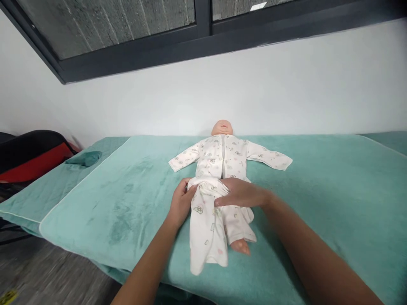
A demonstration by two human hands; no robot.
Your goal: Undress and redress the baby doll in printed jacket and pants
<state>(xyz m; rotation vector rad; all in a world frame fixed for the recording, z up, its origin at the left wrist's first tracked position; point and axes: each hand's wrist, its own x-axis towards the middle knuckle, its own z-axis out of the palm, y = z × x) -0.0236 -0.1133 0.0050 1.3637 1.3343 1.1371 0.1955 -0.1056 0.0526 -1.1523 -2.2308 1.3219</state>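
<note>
A limp white cloth baby garment (201,228) with tiny printed figures, wrinkled at its far end and smoother toward its leg-shaped near end, lies far-to-near over the lower body of a smooth pinkish baby doll (222,127) on a velvety teal bed cover (121,203). The left hand (181,202) pinches the gathered end; the right hand (239,192) grips its right side, fingertips hidden in folds.

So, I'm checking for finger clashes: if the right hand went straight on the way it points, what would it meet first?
Probably the bunched white cloth against the right hand; the left hand lies beyond, though depth is unclear.
</note>
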